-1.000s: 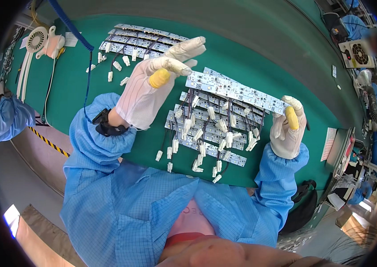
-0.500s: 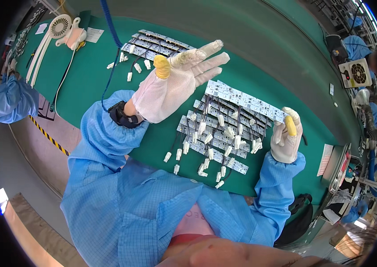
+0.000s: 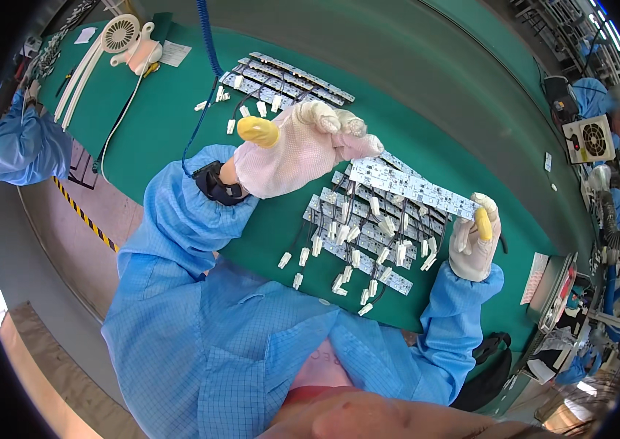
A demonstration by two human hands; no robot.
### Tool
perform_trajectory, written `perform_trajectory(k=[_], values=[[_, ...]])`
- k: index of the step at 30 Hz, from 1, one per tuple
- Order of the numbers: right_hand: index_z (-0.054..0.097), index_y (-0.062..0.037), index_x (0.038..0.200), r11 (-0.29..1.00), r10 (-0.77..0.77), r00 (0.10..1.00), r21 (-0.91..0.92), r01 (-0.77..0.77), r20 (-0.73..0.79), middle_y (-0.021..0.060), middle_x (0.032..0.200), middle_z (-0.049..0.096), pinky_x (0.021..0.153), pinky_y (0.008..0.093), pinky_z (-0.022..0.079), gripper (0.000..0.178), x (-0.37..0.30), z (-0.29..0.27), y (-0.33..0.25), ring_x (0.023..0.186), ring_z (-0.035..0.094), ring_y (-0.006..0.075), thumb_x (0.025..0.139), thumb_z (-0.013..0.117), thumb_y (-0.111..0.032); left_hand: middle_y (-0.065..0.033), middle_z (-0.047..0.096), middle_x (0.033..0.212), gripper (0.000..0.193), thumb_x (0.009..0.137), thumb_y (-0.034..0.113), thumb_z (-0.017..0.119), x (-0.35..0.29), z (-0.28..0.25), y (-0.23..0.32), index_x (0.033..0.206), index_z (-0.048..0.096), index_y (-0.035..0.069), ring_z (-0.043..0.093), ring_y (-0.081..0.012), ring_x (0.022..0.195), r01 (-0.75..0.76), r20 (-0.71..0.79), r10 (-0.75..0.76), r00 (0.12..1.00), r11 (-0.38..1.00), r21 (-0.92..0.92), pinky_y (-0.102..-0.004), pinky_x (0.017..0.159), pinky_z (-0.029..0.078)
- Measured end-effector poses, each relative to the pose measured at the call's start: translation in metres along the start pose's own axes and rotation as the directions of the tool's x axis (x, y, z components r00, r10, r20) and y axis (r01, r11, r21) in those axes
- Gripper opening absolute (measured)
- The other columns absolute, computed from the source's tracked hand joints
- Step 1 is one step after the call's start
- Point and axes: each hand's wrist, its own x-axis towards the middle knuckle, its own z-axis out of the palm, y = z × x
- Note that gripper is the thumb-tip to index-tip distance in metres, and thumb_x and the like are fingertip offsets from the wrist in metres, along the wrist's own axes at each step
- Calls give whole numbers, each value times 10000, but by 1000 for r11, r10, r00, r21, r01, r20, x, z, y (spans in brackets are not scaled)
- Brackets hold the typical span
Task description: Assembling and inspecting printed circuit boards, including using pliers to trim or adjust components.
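Note:
My right hand [image 3: 473,238], in a white glove with a yellow thumb cover, pinches the right end of a long white circuit board strip [image 3: 412,189]. The strip is held slanting above a stack of similar circuit boards [image 3: 368,230] with dark wires and white plugs [image 3: 343,234]. My left hand [image 3: 299,150], gloved likewise, hovers at the strip's left end with fingers half bent and the yellow-covered thumb spread away. Nothing shows in its grasp; whether its fingertips touch the strip I cannot tell. A black wrist strap [image 3: 218,184] with a blue cord [image 3: 207,36] circles my left wrist.
Farther back on the green table [image 3: 178,95] lies another group of board strips [image 3: 288,77] with plugs. A small white fan [image 3: 121,34] and a cable are at the far left, near another person's blue sleeve [image 3: 28,150]. A tray [image 3: 555,293] stands at the right edge.
My left hand's outstretched fingers have bent and come down toward the strip's left end. The right hand keeps its hold on the strip. The whole view has shifted slightly.

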Motion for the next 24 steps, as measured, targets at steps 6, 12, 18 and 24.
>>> perform_trajectory(k=[6,12,18,24], values=[[525,39,1124,998,-31,999,46,31,-11,155,774,612,311,140,268,324,1,4,1,350,442,65,914,582,-201,-98,578,1188,523,807,527,636,-2,2,0,1104,604,97,488,-314,1191,-12,74,12,997,1000,6,-485,1061,297],[519,45,1125,997,-7,1000,82,7,-2,166,798,629,311,142,258,282,1,3,0,353,447,66,930,547,-157,6,569,849,302,881,457,583,-2,7,2,812,587,163,536,-224,865,-36,17,38,999,990,-137,-433,979,359],[521,46,1122,999,-22,1000,43,22,-4,159,789,623,311,143,254,270,0,4,1,351,442,63,934,539,-148,49,477,591,432,911,461,528,3,11,19,586,504,176,485,-147,659,132,65,-125,990,985,-114,-370,934,393],[505,58,1157,997,-9,1000,81,8,23,142,851,640,321,122,295,326,1,3,1,382,452,47,902,577,-131,85,557,549,417,876,460,572,4,7,13,557,553,191,530,-52,558,36,78,-28,997,993,-109,-267,691,401]])
